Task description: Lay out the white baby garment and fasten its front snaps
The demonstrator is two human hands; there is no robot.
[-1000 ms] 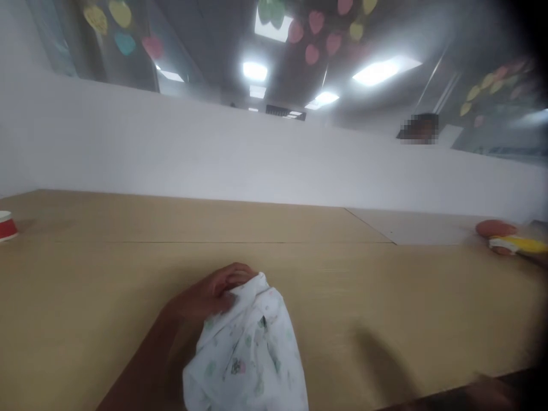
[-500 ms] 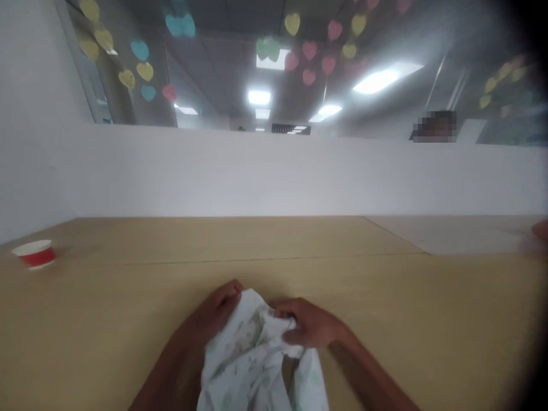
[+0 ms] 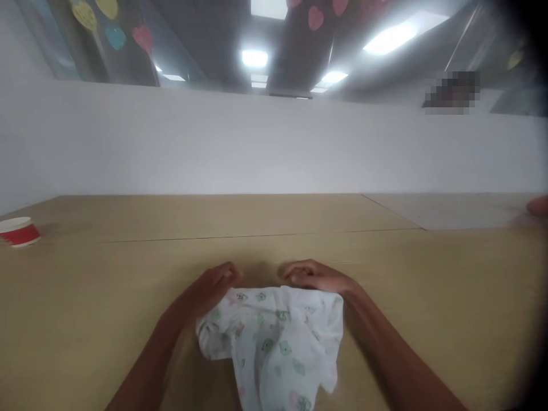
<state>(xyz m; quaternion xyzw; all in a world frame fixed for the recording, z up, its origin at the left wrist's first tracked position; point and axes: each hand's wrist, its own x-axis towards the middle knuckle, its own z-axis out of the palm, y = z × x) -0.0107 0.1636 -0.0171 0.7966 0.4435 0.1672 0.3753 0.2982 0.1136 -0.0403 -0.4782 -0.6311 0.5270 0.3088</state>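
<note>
A small white garment (image 3: 278, 337) printed with green and pink figures spreads in front of me, short sleeves out to the sides and its lower part running out of the bottom of view. At its upper left edge is my left hand (image 3: 218, 282), fingers curled closed on the fabric. My right hand (image 3: 314, 275) lies along the upper right edge, its fingers also folded in. The pinched cloth itself is mostly hidden by the blurred fingers.
A red and white paper cup (image 3: 19, 232) stands at the left on the wooden table (image 3: 171, 217). Part of another person's hand (image 3: 538, 206) shows at the right edge, by a pale table section (image 3: 466, 211). A white wall (image 3: 214, 142) rises behind, with glass above.
The bunched garment has been spread wider, so its sleeves show. My hands have moved slightly up in view and a little farther apart. My view has tilted down.
</note>
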